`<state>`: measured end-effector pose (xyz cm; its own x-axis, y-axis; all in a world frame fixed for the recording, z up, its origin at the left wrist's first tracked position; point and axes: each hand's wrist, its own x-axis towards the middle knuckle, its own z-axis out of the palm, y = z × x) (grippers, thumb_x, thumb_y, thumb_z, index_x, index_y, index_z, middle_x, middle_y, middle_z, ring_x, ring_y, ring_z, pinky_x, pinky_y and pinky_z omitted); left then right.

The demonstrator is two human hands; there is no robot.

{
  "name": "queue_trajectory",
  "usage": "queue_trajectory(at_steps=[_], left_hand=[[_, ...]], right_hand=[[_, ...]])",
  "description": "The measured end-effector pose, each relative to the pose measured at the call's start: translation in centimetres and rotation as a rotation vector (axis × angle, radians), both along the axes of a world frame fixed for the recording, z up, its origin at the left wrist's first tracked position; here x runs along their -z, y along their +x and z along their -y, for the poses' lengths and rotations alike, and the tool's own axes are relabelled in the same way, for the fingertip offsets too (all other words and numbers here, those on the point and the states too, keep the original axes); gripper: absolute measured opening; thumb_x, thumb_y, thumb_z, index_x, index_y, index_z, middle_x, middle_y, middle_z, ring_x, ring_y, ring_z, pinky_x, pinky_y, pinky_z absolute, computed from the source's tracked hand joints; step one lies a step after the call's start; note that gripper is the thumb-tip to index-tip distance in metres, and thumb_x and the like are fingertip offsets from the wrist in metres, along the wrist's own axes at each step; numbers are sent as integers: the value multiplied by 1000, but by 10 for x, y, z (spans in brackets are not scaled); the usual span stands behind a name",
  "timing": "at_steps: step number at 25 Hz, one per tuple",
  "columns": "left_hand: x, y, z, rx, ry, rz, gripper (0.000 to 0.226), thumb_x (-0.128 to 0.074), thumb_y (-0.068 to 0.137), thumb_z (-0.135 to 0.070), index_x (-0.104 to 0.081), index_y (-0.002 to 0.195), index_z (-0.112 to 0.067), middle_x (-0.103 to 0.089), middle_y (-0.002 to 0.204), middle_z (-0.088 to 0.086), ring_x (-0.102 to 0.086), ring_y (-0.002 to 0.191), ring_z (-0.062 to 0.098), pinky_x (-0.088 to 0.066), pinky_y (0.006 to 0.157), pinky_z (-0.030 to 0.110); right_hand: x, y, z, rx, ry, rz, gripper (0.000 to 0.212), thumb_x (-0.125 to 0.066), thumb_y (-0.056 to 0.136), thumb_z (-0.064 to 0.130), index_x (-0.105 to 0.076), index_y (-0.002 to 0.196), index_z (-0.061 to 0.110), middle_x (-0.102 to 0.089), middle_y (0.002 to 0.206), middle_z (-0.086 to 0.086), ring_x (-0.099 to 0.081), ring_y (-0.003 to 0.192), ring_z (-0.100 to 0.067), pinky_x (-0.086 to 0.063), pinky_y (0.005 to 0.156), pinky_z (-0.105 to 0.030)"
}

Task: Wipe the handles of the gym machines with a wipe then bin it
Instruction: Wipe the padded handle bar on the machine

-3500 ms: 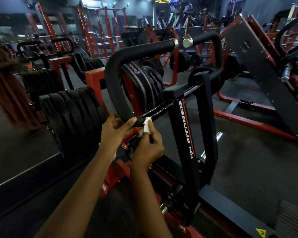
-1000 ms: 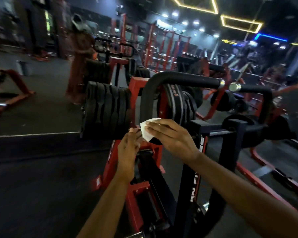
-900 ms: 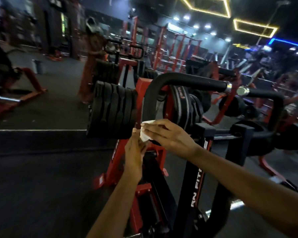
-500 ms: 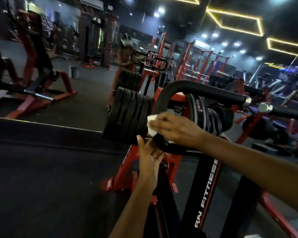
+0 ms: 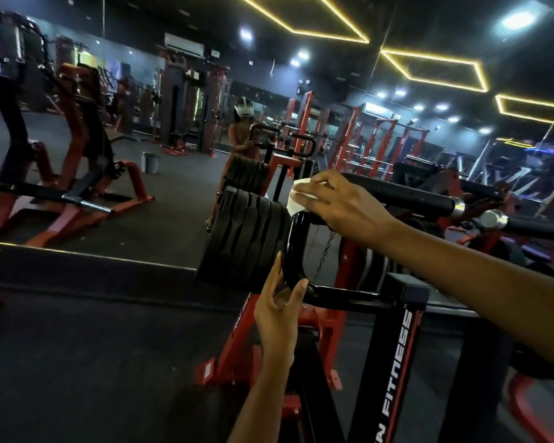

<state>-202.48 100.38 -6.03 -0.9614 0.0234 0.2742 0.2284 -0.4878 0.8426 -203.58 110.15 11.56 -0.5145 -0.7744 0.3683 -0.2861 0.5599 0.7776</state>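
A black curved handle [image 5: 406, 197] of a red-and-black machine runs across the middle of the view. My right hand [image 5: 339, 204] grips its upper bend with a white wipe [image 5: 296, 199] pressed under the fingers against the bar. Lower down, my left hand [image 5: 277, 310] holds the handle's bottom bend, thumb on one side and fingers on the other. A second handle [image 5: 531, 225] with a chrome end cap sits to the right.
A stack of black weight plates [image 5: 243, 241] hangs left of the handle. A wall mirror behind shows a person's reflection [image 5: 242, 135] and a small bin [image 5: 150, 162]. Another red machine [image 5: 61, 174] stands at left. Dark floor lies below left.
My right hand has slid the wipe up the curved handle from its lower bend to the top bend. My left hand stays on the lower bend. The view tilted upward.
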Motion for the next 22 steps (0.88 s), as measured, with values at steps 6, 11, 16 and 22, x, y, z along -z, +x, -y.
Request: queue_trajectory(at_steps=[6, 11, 16, 22], left_hand=[[4, -2, 1, 22, -18, 18, 55, -70, 79, -20, -51, 131, -22, -66, 108, 5, -65, 99, 17, -54, 88, 31], [4, -4, 2, 32, -5, -25, 60, -71, 77, -20, -49, 132, -28, -69, 100, 4, -67, 92, 14, -53, 84, 25], [6, -5, 2, 24, -5, -33, 59, -71, 76, -22, -51, 132, -25, -68, 102, 2, -67, 92, 12, -55, 81, 26], [6, -8, 6, 43, -50, -55, 48, -68, 81, -17, -54, 124, -34, -70, 93, -5, -69, 87, 12, -56, 74, 25]], right_hand=[[60, 22, 2, -21, 107, 171, 43, -76, 68, 6, -66, 110, 5, -69, 110, -5, -65, 88, -21, -56, 60, -23], [12, 1, 6, -35, 100, 24, 26, -57, 80, 2, -69, 103, 3, -70, 106, -9, -65, 91, -26, -57, 64, -29], [51, 11, 1, -34, -103, -54, 34, -59, 75, 2, -66, 109, 4, -69, 109, -9, -59, 97, -24, -56, 72, -26], [135, 27, 15, -84, -1178, 4, 34, -65, 79, -3, -65, 111, 8, -61, 106, 1, -50, 99, -1, -50, 82, -22]])
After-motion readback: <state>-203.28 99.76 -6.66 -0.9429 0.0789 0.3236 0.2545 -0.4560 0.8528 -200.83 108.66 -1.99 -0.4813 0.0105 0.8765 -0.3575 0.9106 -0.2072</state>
